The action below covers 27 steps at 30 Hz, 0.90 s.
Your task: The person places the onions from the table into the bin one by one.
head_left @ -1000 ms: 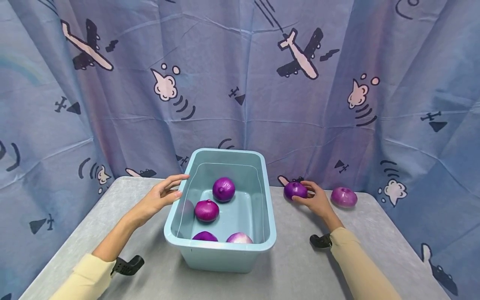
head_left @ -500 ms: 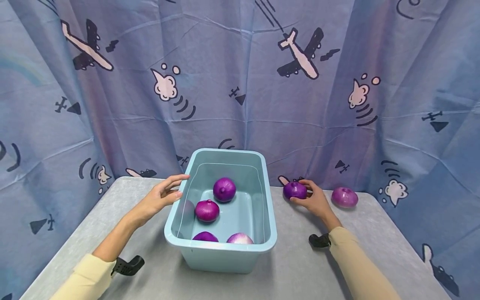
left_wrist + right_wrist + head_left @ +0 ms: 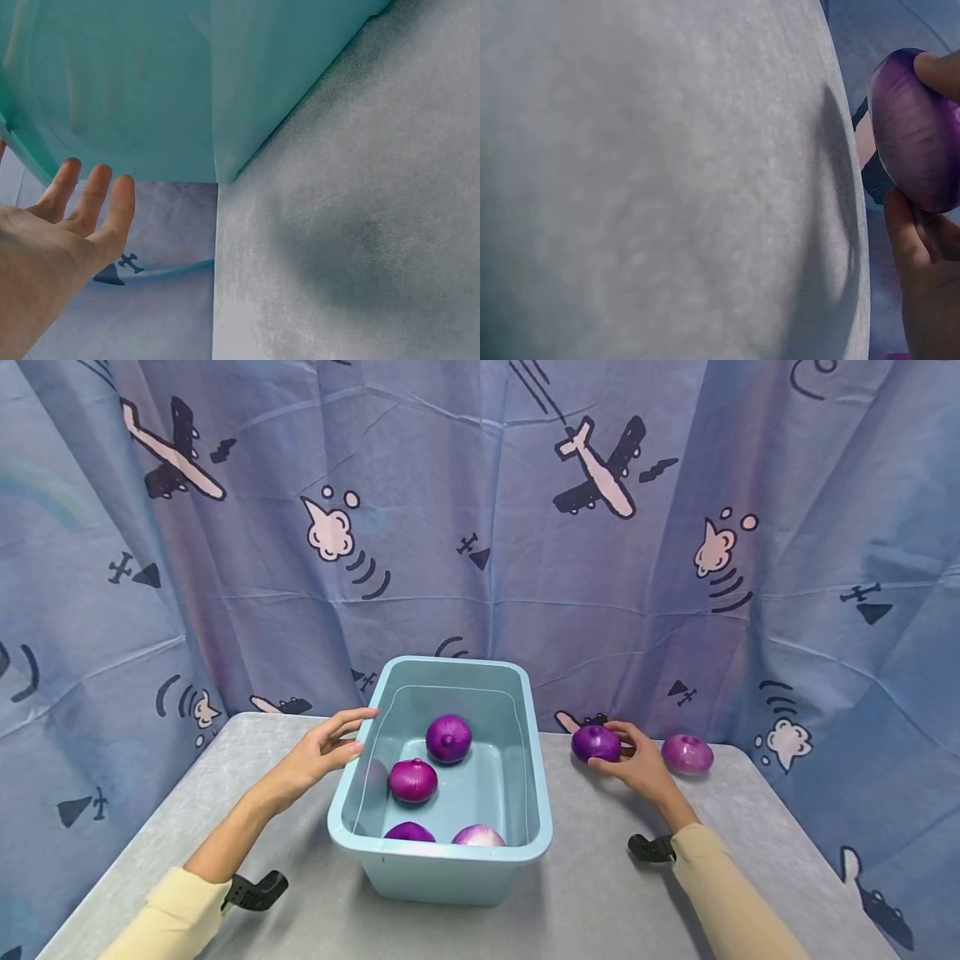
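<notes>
At the left rim of a pale blue plastic tub (image 3: 442, 870), my left hand (image 3: 321, 758) has its fingertips up against the side, fingers extended and loose. The left wrist view shows these fingers (image 3: 120, 214) bent only slightly beside the tub's outer wall. My right hand (image 3: 647, 770) pinches a dark purple red onion (image 3: 595, 743) between thumb and fingers, near the table's back edge. In the right wrist view the thumb lies on one side of the onion (image 3: 911, 131) and a fingertip on the other. Another red onion (image 3: 687, 755), paler and glossy, sits right of this hand.
Several red onions lie inside the tub, among them a dark one (image 3: 448, 739), a magenta one (image 3: 413, 781) and a whitish one (image 3: 478, 836) partly hidden by the front rim. Behind the grey table (image 3: 592, 877) hangs a blue curtain (image 3: 420, 527) printed with airplanes.
My right hand and the red onion in it have shifted slightly to the right, the forearm moving with them. The left hand and the tub stay where they were.
</notes>
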Available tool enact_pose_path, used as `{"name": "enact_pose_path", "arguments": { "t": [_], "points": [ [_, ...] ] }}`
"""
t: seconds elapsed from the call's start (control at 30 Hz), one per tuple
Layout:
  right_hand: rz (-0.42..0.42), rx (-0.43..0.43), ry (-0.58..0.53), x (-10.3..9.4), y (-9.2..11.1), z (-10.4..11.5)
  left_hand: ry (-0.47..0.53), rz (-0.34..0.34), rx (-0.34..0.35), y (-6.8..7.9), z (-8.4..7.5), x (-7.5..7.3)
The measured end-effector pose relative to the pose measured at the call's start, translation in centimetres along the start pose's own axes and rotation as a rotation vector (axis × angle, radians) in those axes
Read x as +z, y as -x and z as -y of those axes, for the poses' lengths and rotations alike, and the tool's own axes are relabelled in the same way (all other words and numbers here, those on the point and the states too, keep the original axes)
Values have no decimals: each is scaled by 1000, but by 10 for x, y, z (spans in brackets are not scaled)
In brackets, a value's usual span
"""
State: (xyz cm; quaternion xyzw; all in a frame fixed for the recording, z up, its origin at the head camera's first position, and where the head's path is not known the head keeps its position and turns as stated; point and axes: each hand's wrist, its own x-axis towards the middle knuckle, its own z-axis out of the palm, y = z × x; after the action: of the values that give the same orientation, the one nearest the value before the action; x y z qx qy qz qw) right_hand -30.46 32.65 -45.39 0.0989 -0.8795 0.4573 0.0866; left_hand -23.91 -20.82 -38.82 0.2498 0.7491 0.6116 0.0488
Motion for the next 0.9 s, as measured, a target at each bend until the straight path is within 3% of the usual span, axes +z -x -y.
{"name": "enact_pose_path", "arguments": {
  "t": [0.47,0.9],
  "points": [
    [-28,-25,-64,-5,17,11,13,14,9,0,1,0],
    [37,56,-75,-16,30,34,11,4,19,-1,1,-1]
  ]
}}
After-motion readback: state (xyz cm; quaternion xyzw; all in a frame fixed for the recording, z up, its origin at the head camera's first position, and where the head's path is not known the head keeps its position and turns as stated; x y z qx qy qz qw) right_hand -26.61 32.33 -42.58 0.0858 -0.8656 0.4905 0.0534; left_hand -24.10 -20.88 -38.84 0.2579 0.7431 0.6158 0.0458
